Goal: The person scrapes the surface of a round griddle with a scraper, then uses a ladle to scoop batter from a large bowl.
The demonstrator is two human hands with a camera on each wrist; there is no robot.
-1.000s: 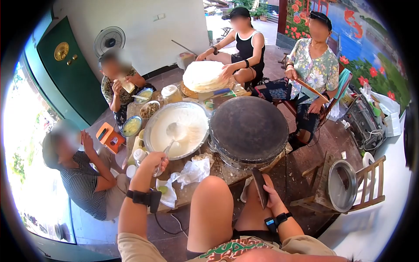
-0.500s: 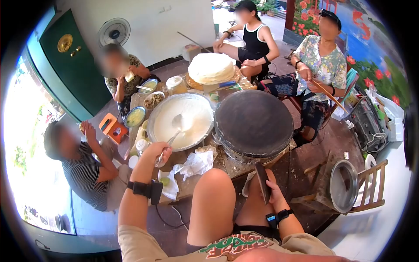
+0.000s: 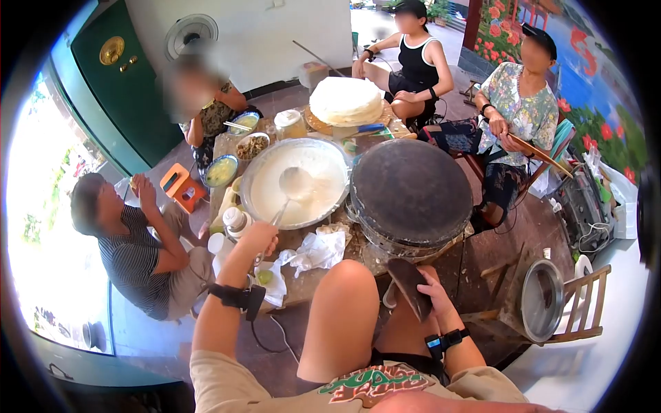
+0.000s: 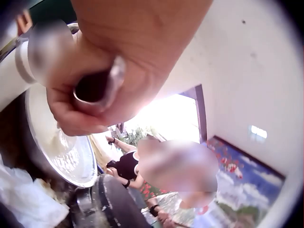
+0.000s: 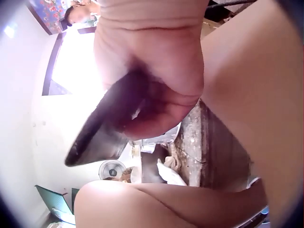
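Observation:
My left hand (image 3: 259, 241) grips the handle of a metal ladle (image 3: 295, 182), whose bowl lies in the pale batter (image 3: 265, 182) in a wide metal basin (image 3: 246, 201). In the left wrist view, the hollow end of the ladle handle (image 4: 95, 92) sticks out of my curled fingers. Over my thigh, my right hand (image 3: 435, 292) holds a dark, flat scraper-like piece (image 3: 407, 283) along one edge; its wedge shape shows in the right wrist view. A round black griddle (image 3: 412, 189) stands to the right of the basin.
A stack of thin pancakes (image 3: 345, 100) sits at the table's far end. Bowls of food (image 3: 222, 171), a white bottle (image 3: 237, 221) and crumpled paper (image 3: 317, 251) surround the basin. Several people sit around the table. A metal pan (image 3: 542, 299) rests on a chair at right.
The head view has shifted, so the table appears farther right. The scraper has turned to show more of its face. The person in black has drawn their hands back from the pancake stack.

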